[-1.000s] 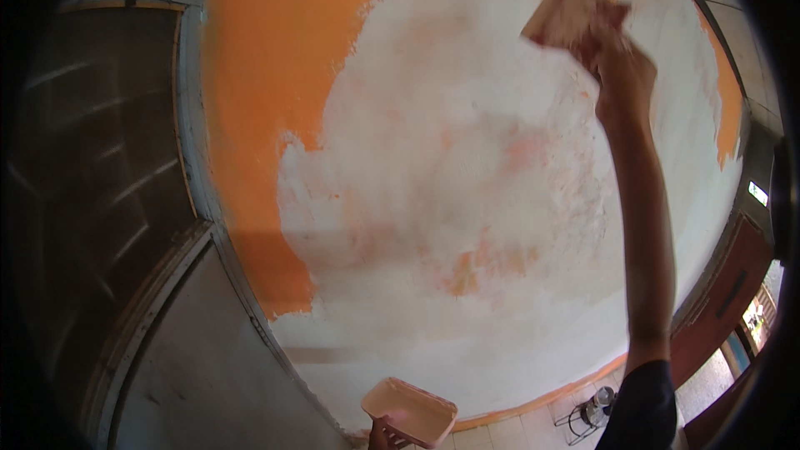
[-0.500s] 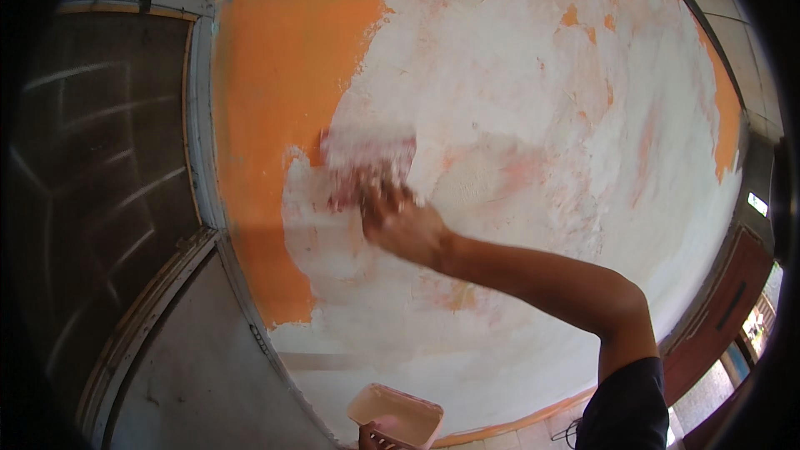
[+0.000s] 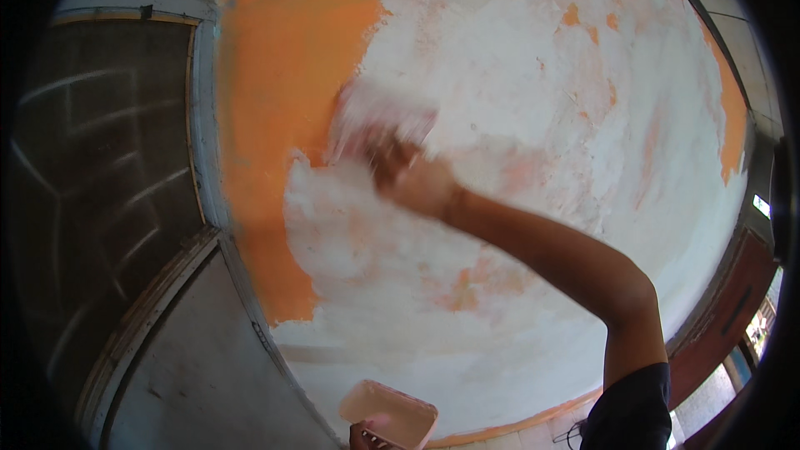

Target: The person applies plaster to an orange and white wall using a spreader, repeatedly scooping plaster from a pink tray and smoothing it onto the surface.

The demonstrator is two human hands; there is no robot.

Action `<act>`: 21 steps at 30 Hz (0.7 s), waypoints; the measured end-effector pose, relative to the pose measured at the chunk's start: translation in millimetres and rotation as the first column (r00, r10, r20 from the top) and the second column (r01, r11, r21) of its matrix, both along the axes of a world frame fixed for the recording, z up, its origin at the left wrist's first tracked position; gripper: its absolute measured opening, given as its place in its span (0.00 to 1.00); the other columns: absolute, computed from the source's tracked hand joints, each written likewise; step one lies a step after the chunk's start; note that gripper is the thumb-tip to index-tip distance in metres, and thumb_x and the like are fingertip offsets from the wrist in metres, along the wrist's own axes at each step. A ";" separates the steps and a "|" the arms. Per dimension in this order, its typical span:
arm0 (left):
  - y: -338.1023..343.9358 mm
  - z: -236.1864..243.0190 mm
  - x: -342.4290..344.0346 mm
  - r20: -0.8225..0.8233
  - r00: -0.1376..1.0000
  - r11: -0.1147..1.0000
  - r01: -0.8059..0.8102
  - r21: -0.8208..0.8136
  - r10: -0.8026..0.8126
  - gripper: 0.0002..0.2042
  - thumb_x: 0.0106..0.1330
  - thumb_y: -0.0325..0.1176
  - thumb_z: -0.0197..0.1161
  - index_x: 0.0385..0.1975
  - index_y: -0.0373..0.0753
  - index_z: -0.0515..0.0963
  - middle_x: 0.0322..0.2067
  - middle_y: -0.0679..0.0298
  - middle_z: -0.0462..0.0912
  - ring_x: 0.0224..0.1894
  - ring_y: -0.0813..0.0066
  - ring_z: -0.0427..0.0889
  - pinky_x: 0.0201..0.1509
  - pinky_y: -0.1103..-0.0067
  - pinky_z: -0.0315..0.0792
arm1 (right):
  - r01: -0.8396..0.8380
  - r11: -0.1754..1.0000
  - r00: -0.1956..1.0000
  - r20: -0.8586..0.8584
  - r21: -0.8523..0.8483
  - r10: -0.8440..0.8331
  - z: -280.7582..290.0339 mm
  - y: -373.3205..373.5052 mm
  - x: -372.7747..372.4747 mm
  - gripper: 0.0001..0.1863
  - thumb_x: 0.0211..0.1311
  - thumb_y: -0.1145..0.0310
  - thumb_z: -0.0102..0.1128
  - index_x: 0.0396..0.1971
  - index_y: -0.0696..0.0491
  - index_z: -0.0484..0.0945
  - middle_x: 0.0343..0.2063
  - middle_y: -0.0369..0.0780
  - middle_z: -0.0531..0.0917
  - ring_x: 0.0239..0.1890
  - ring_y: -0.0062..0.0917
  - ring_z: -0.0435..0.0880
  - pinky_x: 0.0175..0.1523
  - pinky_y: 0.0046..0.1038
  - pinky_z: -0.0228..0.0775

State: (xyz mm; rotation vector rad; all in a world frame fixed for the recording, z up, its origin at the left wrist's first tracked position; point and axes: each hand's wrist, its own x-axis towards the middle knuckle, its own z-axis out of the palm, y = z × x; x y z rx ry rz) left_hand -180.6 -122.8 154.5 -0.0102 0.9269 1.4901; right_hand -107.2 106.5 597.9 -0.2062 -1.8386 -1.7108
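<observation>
My right hand [image 3: 412, 177] grips a wide reddish putty spreader [image 3: 379, 112] smeared with white, blurred by motion. Its blade lies against the wall where the rough white coat [image 3: 500, 58] meets the orange paint [image 3: 279, 75]. Down at the lower edge, my left hand [image 3: 363, 437] holds a shallow pinkish plastic tub [image 3: 410, 413] by its near side, tilted a little. Only part of that hand shows. Pinkish and orange patches show through the coat around my right forearm.
To the left stands a grey frame [image 3: 204, 108] around a dark panel [image 3: 108, 142], with a pale grey panel [image 3: 217, 358] below it. A reddish-brown board [image 3: 723, 312] is at the far right. A dark cable [image 3: 573, 432] lies by the wall's foot.
My right hand and the spreader have moved up and slightly right along the wall. The tub in my left hand has shifted slightly left and up in view.
</observation>
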 end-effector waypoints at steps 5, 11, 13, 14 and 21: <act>-4.6 14.7 0.9 -0.076 0.995 0.998 0.059 -0.002 -0.059 0.21 0.54 0.55 0.53 0.41 0.49 0.68 0.39 0.67 0.73 0.39 0.69 0.73 0.36 0.67 0.72 | -0.412 0.904 0.908 -0.024 0.114 0.417 34.0 -52.7 23.5 0.16 0.45 0.76 0.53 0.38 0.61 0.78 0.31 0.45 0.81 0.30 0.29 0.81 0.33 0.25 0.76; -2.9 -2.2 0.9 -0.097 0.992 0.997 0.078 -0.009 -0.079 0.22 0.53 0.57 0.53 0.41 0.49 0.67 0.40 0.66 0.72 0.40 0.69 0.72 0.36 0.68 0.71 | 0.012 0.999 0.817 -0.575 -0.048 -0.037 209.0 -4.5 63.0 0.09 0.45 0.72 0.55 0.29 0.57 0.78 0.28 0.49 0.80 0.30 0.38 0.81 0.29 0.33 0.75; -5.9 -2.1 -6.7 -0.110 0.993 0.999 0.048 -0.011 -0.048 0.22 0.53 0.57 0.53 0.41 0.49 0.67 0.40 0.65 0.72 0.40 0.69 0.72 0.36 0.68 0.71 | 0.088 0.991 0.943 -0.313 -0.105 -0.117 152.2 10.8 26.7 0.15 0.49 0.73 0.49 0.38 0.62 0.74 0.35 0.51 0.78 0.34 0.35 0.79 0.32 0.31 0.76; -3.8 2.5 -3.9 -0.110 0.993 0.999 0.035 -0.002 -0.035 0.22 0.53 0.57 0.53 0.42 0.49 0.67 0.39 0.65 0.72 0.40 0.69 0.72 0.36 0.68 0.71 | -0.024 0.994 0.978 -0.209 -0.104 0.001 103.6 27.3 7.4 0.18 0.50 0.71 0.49 0.42 0.62 0.73 0.39 0.50 0.78 0.37 0.35 0.79 0.36 0.32 0.75; -10.1 26.8 -5.8 -0.121 0.992 1.000 0.025 0.014 -0.023 0.21 0.52 0.55 0.56 0.38 0.49 0.68 0.32 0.67 0.73 0.33 0.71 0.74 0.31 0.69 0.73 | -0.301 0.949 0.951 0.051 -0.092 0.306 -31.3 -39.1 -1.0 0.15 0.38 0.72 0.56 0.30 0.62 0.79 0.40 0.48 0.78 0.41 0.36 0.79 0.39 0.34 0.75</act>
